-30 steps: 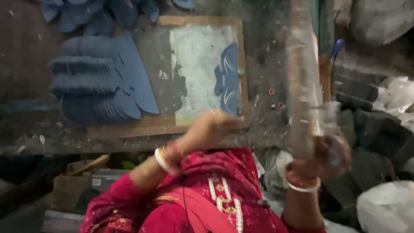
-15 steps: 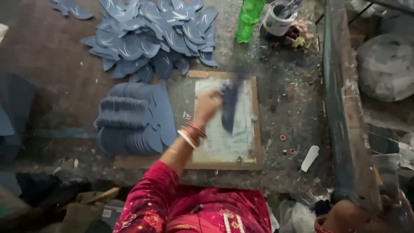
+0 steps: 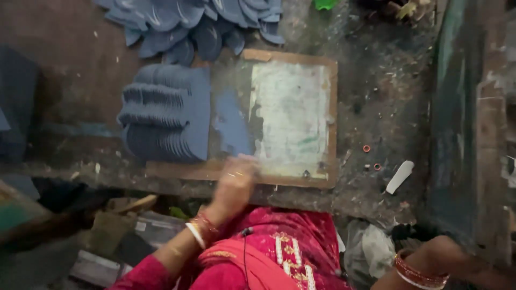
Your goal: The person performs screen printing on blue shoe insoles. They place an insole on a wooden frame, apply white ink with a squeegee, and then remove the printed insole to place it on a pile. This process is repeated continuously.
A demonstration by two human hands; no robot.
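A wooden board [image 3: 328, 129] with a pale, paint-stained sheet [image 3: 290, 118] lies on the dirty workbench. On the board's left part there is a blurred blue sole-shaped piece [image 3: 231, 123]. My left hand [image 3: 234, 185] is at the board's near edge, motion-blurred, fingers curled at the piece's near end. It appears to grip that end. My right hand [image 3: 446, 252] is low at the bottom right, below the bench edge. Only the wrist with red bangles and a blurred part of that hand show.
A fanned stack of blue cut pieces [image 3: 166, 115] sits just left of the board. A loose heap of blue pieces [image 3: 204, 21] lies behind it. A white scrap [image 3: 400, 176] and small orange rings [image 3: 366, 148] lie to the right. A green-painted upright [image 3: 462, 107] borders the right side.
My left hand drew back from the board's right part to its near edge. The blue piece went from the right side to the left side of the board. The view shifted closer.
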